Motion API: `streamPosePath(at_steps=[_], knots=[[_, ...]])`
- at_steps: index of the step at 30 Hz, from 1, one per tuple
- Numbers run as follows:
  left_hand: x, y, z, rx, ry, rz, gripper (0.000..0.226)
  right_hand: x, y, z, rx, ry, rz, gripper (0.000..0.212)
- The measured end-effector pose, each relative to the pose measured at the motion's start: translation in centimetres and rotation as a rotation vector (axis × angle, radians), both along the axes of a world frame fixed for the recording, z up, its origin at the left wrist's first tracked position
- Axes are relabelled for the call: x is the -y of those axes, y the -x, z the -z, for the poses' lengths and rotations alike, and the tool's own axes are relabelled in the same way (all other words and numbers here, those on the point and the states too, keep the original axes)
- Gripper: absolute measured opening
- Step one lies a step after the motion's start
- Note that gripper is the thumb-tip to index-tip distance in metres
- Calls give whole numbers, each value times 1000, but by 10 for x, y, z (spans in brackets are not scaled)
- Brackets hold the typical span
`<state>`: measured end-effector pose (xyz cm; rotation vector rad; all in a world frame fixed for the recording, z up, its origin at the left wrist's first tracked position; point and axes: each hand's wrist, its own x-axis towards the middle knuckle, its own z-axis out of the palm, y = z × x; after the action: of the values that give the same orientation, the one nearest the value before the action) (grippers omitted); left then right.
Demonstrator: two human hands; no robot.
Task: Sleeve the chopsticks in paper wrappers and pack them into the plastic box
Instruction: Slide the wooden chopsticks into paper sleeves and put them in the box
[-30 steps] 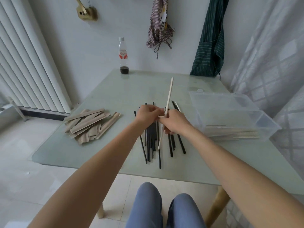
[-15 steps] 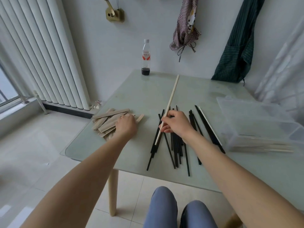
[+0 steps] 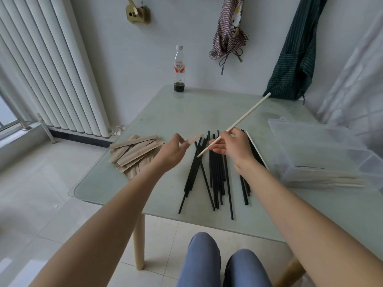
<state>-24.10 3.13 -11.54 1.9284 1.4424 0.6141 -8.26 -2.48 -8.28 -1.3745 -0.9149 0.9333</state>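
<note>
My right hand (image 3: 230,146) grips a long pale chopstick (image 3: 246,114) near its lower end, with the rest slanting up to the right above the table. My left hand (image 3: 174,152) pinches a tan paper wrapper (image 3: 194,138), whose free end points toward the chopstick's lower tip. Under both hands several black chopsticks (image 3: 215,175) lie spread on the glass table (image 3: 207,108). A heap of paper wrappers (image 3: 134,152) sits at the left. The clear plastic box (image 3: 323,154) at the right holds several sleeved chopsticks along its front wall.
A plastic bottle (image 3: 179,69) with dark liquid stands at the table's far edge. A white radiator (image 3: 47,65) lines the left wall. Aprons hang on the back wall. My knees (image 3: 223,264) are under the table's near edge.
My left hand has lifted a wrapper off the heap and brought it right toward the chopstick. The right hand has tipped the pale chopstick further to the right. The camera view has shifted left.
</note>
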Motion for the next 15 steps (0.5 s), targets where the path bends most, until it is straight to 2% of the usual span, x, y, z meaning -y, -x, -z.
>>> streamPosePath(at_steps=[3, 9, 15], knots=[[3, -3, -3, -47, -75, 34, 39, 1, -6, -4, -45, -57, 70, 8], [9, -18, -5, 6, -76, 129, 27, 2, -17, -7, -131, -147, 199, 7], [13, -22, -8, -28, -173, 116, 29, 3, -18, -5, -134, -143, 250, 10]])
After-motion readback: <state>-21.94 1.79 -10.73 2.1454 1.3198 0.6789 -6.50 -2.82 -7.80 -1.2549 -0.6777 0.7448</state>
